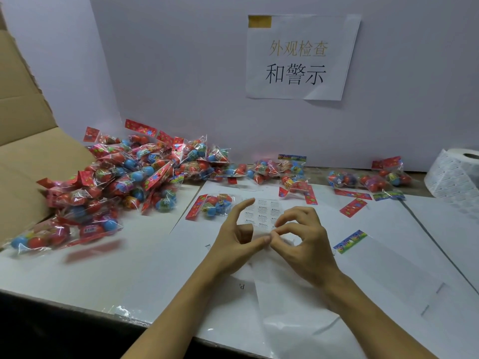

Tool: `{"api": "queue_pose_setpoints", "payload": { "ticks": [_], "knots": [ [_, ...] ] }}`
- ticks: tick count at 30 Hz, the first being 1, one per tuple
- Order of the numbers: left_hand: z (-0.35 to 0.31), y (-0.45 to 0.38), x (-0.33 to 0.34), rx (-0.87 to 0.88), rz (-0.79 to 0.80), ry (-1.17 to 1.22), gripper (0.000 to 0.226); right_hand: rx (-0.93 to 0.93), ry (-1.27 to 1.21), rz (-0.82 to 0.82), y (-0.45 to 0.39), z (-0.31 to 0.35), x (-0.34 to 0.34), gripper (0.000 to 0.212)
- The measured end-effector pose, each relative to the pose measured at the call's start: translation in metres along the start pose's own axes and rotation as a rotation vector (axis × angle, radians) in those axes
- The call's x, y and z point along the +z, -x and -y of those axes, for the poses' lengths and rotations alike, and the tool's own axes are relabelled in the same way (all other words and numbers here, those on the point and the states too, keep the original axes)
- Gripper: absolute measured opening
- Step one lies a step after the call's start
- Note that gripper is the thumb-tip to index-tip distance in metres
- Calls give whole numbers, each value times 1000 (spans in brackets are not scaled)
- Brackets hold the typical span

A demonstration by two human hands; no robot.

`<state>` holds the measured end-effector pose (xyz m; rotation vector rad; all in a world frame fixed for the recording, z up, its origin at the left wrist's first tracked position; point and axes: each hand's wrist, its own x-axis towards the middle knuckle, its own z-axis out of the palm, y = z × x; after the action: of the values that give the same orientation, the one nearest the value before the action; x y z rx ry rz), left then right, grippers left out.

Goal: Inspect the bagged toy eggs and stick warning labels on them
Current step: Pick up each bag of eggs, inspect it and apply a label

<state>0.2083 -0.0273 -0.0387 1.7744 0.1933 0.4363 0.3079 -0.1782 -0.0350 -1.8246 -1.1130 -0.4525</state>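
Observation:
A sheet of small white warning labels (pixel 261 212) is held up above the table's middle. My left hand (pixel 237 240) holds the sheet's lower edge with its thumb, index finger raised along the left side. My right hand (pixel 302 240) pinches at the sheet's lower right corner with thumb and index finger. One bag of toy eggs (pixel 211 206) with a red header card lies just left of the sheet. A large heap of bagged eggs (pixel 129 177) fills the left of the table. More bags (pixel 373 178) lie at the back right.
A roll of labels (pixel 456 174) stands at the far right. An open cardboard box (pixel 28 141) sits at the left. White paper sheets (pixel 388 255) cover the table. An empty bag with a colourful header (pixel 350 242) lies right of my hands. A paper sign (pixel 298 58) hangs on the wall.

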Motion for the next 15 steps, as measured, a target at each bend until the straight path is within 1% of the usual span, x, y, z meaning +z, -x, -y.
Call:
{"api": "queue_pose_setpoints", "payload": {
  "ticks": [2,6,10,13,15],
  "knots": [
    [1,0,0,-5,12,56,83,40,-19,1,1,2,0,8],
    [0,-1,-1,-14,35,65,89,145,-47,21,-1,2,-2,9],
    [-1,-1,-2,-21,18,55,90,152,-54,46,-1,2,-3,8],
    [0,-2,-1,-21,-5,63,88,185,-105,7,-2,2,-4,11],
    [1,-3,-2,-32,-31,58,86,277,-178,-91,-7,-1,-7,18]
  ]
}}
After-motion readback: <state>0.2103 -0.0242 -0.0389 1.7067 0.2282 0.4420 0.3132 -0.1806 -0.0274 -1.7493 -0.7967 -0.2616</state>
